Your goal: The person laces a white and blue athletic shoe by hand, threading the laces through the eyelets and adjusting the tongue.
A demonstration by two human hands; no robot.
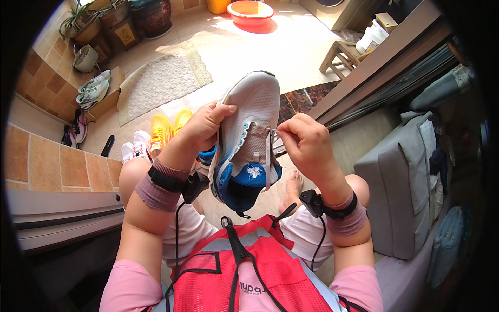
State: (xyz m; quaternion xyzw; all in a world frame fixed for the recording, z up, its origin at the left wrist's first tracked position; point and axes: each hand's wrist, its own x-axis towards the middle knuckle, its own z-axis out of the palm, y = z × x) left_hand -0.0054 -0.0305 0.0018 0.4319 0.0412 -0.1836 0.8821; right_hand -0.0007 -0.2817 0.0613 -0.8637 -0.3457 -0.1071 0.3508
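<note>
My left hand (206, 124) grips the side of a white and blue running shoe (253, 93), thumb on its mesh upper. The toe points away from me and the dark blue heel opening faces my lap. Blue-edged eyelets (244, 134) on the left side have no lace through them. Between the thumb and forefinger of my right hand (306, 142) is the end of a thin pale shoelace (272, 129), at an eyelet by the top of the tongue (249, 146). A strip of lace also appears to hang along the tongue's right side.
Yellow shoes (161, 128) and white shoes (141, 142) stand on the floor left of my knees. Part of a blue shoe (206, 155) shows behind the held one. A grey sofa (390, 195) is close on my right. Ahead lie a mat (160, 84) and an orange basin (250, 13).
</note>
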